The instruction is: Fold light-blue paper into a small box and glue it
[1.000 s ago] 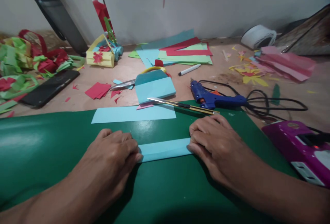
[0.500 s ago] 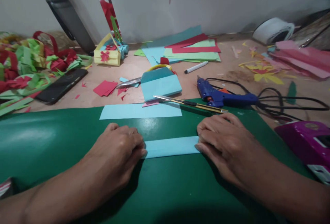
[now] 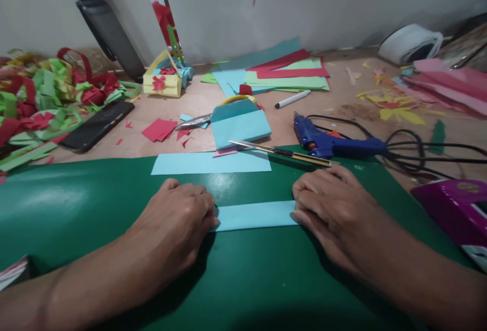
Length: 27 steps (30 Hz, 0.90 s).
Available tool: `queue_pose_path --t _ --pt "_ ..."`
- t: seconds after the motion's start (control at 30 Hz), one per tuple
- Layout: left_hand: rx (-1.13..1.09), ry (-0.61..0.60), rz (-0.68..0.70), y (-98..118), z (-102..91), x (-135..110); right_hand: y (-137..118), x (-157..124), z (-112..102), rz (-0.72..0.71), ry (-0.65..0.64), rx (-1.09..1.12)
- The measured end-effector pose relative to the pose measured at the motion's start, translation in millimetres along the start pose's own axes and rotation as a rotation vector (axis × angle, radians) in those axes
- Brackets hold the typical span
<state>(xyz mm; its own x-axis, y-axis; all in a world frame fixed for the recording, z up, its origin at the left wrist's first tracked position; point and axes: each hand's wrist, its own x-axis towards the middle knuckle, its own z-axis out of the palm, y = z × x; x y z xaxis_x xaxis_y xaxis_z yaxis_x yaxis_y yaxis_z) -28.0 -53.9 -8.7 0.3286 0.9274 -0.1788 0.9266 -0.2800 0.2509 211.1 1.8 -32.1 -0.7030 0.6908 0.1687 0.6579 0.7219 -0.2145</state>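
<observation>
My left hand: fingers curled, pressing down the paper strip's left end.
My right hand: fingers curled, pressing its right end.
Paper strip: flat on the green mat, between my hands.

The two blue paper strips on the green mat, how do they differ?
The near strip is pinned at both ends by the left hand and right hand; the far strip lies untouched. The near strip shows less length between the hands and looks narrower; the far strip is longer and wider. Both are light blue, lie flat and run crosswise on the green mat.
</observation>
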Motion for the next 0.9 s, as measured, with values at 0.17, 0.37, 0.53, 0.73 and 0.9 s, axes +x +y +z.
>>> queue_pose_path --t 0.17,0.37,0.53,0.73,0.9 --pt "0.076 -0.033 0.091 -6.2 6.2 -1.6 0.7 -0.5 2.1 0.018 -0.03 -0.013" --pt "0.087 -0.052 0.128 -6.3 5.3 -3.6 -4.4 -0.2 -9.2 0.074 -0.113 0.062" --pt "0.07 -0.065 0.136 -1.4 -3.9 -3.9 -7.3 1.3 -16.8 0.091 -0.152 0.196" --pt "-0.018 -0.051 0.177 -6.4 -4.2 -4.9 -3.3 -1.2 -9.2 0.085 -0.116 0.188" --pt "-0.051 -0.005 0.125 -4.5 -4.9 -4.5 -4.2 -0.6 -8.1 0.05 -0.1 0.129"
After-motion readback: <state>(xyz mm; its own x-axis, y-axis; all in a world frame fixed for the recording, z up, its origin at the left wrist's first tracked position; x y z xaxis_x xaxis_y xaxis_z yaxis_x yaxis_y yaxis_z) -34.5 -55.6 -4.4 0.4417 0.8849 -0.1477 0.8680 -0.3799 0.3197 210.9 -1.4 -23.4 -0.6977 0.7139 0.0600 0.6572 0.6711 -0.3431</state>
